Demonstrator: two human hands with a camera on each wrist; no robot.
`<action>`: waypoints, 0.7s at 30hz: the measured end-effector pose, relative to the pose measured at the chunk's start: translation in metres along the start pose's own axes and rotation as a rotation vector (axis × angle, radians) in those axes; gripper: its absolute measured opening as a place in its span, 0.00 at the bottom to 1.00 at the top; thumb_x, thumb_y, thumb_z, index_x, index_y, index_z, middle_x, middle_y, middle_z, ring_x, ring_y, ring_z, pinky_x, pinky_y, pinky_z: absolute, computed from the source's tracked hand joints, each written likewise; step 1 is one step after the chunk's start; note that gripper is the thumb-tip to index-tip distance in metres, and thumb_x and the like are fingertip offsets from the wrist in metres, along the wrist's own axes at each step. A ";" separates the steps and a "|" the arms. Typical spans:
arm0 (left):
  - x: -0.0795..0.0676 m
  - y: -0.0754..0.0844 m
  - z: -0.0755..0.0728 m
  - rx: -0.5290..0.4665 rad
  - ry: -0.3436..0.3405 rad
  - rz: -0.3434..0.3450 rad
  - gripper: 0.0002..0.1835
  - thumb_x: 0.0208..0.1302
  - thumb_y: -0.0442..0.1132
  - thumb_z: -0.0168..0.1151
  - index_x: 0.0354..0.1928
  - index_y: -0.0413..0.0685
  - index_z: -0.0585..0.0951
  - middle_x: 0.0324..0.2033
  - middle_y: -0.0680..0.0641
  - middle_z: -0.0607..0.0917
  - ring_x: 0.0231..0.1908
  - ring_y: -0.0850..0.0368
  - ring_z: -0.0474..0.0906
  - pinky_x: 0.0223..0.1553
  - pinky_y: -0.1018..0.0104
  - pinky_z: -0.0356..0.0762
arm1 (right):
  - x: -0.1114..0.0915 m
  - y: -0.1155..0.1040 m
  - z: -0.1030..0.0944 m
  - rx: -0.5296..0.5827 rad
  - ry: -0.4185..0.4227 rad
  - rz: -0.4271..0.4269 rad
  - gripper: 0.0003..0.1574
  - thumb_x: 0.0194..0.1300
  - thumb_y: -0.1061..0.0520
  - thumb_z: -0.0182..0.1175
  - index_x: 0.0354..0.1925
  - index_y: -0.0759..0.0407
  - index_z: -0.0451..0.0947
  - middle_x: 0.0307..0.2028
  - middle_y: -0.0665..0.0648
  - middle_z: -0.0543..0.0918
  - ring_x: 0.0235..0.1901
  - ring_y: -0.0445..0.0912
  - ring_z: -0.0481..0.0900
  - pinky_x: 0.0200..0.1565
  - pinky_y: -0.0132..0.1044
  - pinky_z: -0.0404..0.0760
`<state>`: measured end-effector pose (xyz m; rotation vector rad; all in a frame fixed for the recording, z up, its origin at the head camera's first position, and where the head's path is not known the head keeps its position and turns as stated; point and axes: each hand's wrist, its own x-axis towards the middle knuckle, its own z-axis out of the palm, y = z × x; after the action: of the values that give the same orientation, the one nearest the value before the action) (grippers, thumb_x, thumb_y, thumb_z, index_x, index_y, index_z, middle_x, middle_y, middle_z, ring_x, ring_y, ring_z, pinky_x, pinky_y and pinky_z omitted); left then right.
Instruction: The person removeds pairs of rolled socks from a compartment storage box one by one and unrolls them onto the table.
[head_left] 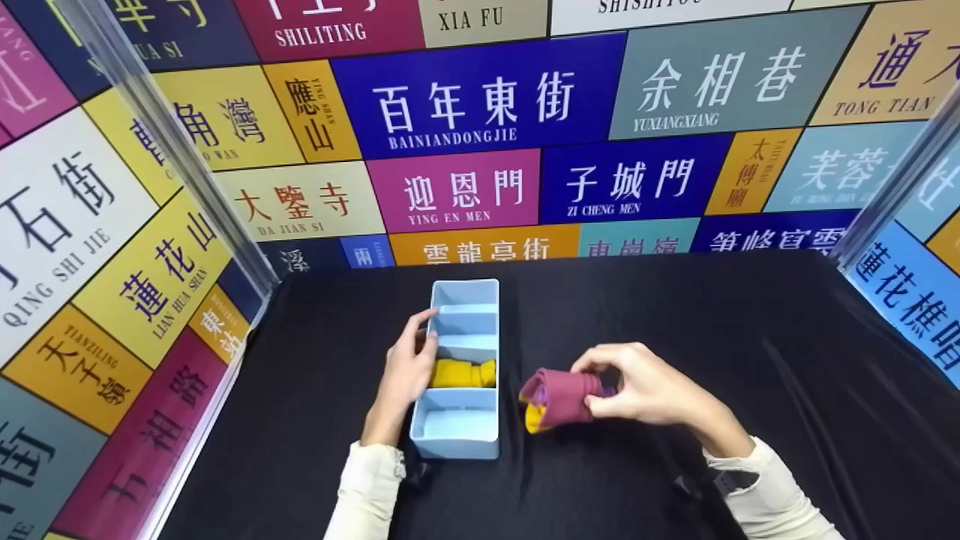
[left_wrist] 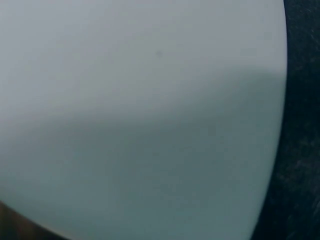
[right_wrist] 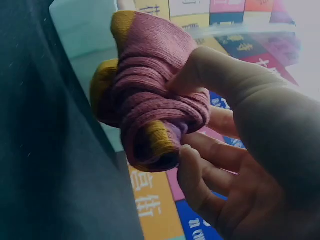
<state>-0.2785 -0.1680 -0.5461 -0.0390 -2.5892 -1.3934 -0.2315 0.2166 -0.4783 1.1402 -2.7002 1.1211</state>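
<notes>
A light blue divided storage box [head_left: 456, 448] stands on the black cloth. One compartment, second from the near end, holds a rolled yellow sock bundle [head_left: 463, 373]. My left hand [head_left: 407, 365] grips the box's left rim, its fingertips at the wall; pale box surface [left_wrist: 135, 150] fills most of the left wrist view. To the right of the box, my right hand [head_left: 651, 384] pinches a rolled pair of socks [head_left: 562, 396], dusky pink with yellow and some purple, between thumb and fingers. In the right wrist view the pink socks [right_wrist: 155, 95] show their folds, with a yellow patch at the end.
Black cloth [head_left: 675, 322] covers the table. Behind it stands a wall of colourful street-name signs [head_left: 480, 97]. Clear upright panel edges [head_left: 187, 157] rise at the left and right corners. A dark band [head_left: 731, 480] sits on my right wrist.
</notes>
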 end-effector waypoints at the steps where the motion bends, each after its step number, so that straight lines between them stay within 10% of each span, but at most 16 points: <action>1: 0.000 0.000 0.000 -0.001 -0.001 0.000 0.23 0.84 0.44 0.56 0.75 0.68 0.76 0.56 0.44 0.90 0.48 0.48 0.83 0.56 0.47 0.79 | -0.001 0.004 0.001 0.007 -0.019 0.015 0.21 0.57 0.57 0.78 0.48 0.39 0.88 0.36 0.40 0.88 0.34 0.40 0.82 0.38 0.36 0.83; 13: -0.001 0.000 -0.002 -0.007 0.006 -0.016 0.23 0.83 0.44 0.56 0.75 0.68 0.76 0.56 0.44 0.89 0.50 0.47 0.83 0.58 0.46 0.79 | -0.002 0.041 0.021 0.058 -0.022 0.163 0.22 0.62 0.57 0.76 0.55 0.50 0.88 0.41 0.49 0.91 0.39 0.44 0.87 0.43 0.36 0.83; 21: -0.001 0.001 -0.001 0.027 0.034 0.046 0.22 0.83 0.43 0.58 0.74 0.63 0.78 0.58 0.44 0.89 0.58 0.48 0.84 0.64 0.46 0.79 | -0.003 0.045 0.029 0.029 0.124 0.054 0.14 0.68 0.62 0.72 0.50 0.51 0.85 0.43 0.47 0.87 0.42 0.45 0.85 0.45 0.43 0.85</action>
<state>-0.2776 -0.1678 -0.5446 -0.0694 -2.5622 -1.3318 -0.2499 0.2219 -0.5284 0.9715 -2.6442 1.1987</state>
